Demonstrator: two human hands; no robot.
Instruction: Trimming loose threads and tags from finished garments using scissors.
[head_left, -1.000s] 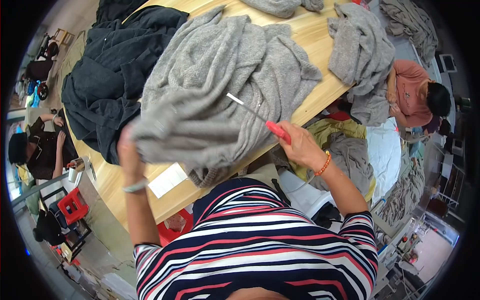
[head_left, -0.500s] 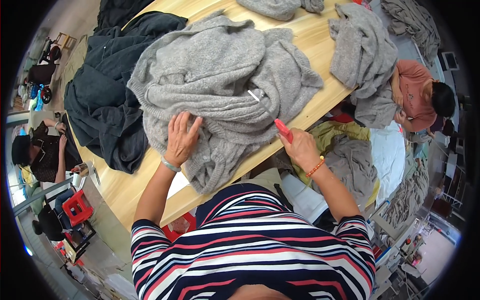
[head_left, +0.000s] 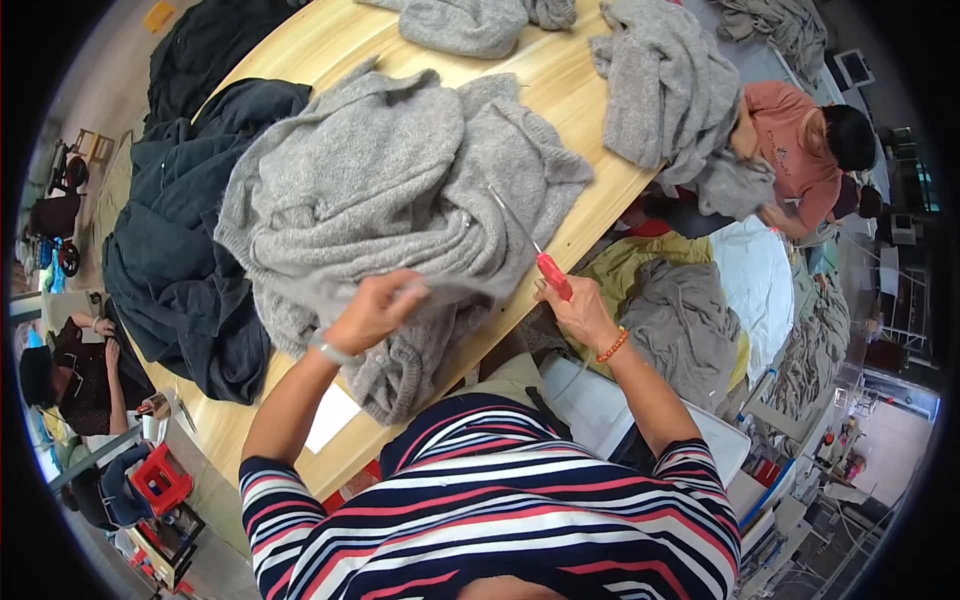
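A heap of grey knit sweater (head_left: 350,150) lies on the wooden table in front of me. My left hand (head_left: 375,312) is at its near edge, fingers curled in on a blurred fold of the knit. My right hand (head_left: 580,308) is closed round the red handle of a screwdriver-like tool (head_left: 553,274) with a long thin metal shaft. That shaft slants up and left over the sweater, its tip near the folds; the exact kind of tip is too small to tell. A ribbed part (head_left: 385,385) of the sweater hangs toward my body.
Dark garments (head_left: 190,250) are piled along the left of the wooden table (head_left: 560,90). More grey knits (head_left: 670,90) lie at the far right. Below the right edge are yellow-green cloth and grey fabric (head_left: 685,320). A person in a pink top (head_left: 790,150) handles grey knit; others sit at left.
My left hand has gone from lying spread on the knit to curled, lifting a fold. The tool's shaft has shifted slightly, and the whole view has turned and slid left.
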